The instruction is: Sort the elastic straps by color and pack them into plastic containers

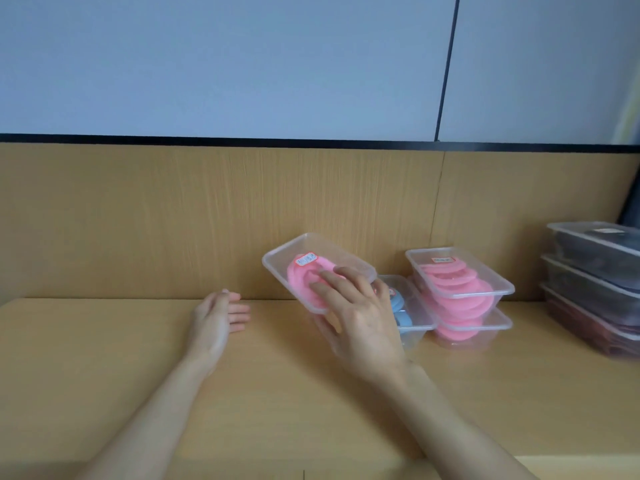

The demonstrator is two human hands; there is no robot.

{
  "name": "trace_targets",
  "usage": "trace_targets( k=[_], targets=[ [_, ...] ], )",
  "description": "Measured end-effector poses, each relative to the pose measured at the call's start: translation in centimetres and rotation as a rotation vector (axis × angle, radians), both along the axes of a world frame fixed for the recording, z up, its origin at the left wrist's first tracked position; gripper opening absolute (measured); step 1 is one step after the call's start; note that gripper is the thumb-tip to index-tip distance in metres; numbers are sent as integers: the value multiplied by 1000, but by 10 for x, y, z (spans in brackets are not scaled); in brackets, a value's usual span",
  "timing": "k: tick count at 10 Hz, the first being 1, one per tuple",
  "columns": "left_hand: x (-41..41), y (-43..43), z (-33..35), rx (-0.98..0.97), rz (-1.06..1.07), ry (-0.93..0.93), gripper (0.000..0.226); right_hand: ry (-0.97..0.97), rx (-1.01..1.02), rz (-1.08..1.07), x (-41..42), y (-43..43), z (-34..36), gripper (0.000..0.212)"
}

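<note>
Right hand (360, 317) grips pink-strap container (322, 244) at near end, fingers over rim, thumb under. Container tilted, long axis running away far-left from grip. Left hand (218, 317) empty, fingers relaxed, just left (nearer free end). Pink-strap stack (504, 293) lies right of grip, probably destination.

This looks like an office-style workstation used for sorting and packing. A wood-laminate desktop (104, 358) fills the lower half of the frame and meets a matching upright back panel (173, 220), capped by a black trim strip (207, 139). Above it, pale grey-blue wall panels (242, 64) are split by a dark seam (448, 64) (upper right). At centre right and far right, clear plastic containers (498, 287) with paper labels (443, 260) stand in stacks, their contents grouped by colour.
</note>
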State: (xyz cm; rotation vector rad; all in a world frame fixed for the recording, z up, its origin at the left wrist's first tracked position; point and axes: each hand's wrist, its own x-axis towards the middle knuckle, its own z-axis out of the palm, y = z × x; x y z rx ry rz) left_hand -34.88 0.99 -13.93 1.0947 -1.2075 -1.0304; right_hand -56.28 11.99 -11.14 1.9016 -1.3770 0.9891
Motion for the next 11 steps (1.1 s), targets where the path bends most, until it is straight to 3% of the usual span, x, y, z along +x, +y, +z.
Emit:
trace_targets(
  k=[5, 6, 8, 9, 11],
  targets=[
    [-2, 5, -6, -22, -49, -307, 22, -197, -225, -416, -106, 28, 45, 29],
    [-1, 6, -5, -27, -69, -349, 25, -243, -190, -470, -109, 34, 47, 22],
    [-1, 11, -4, -68, -130, -424, 25, -310, -27, -507, -108, 43, 48, 29],
    [-7, 19, -2, -99, -192, -521, 31, -260, -23, -503, -108, 47, 47, 34],
    [-60, 48, 1, -180, -464, -620, 83, -269, 0, -512, -113, 60, 53, 60]
  ],
)
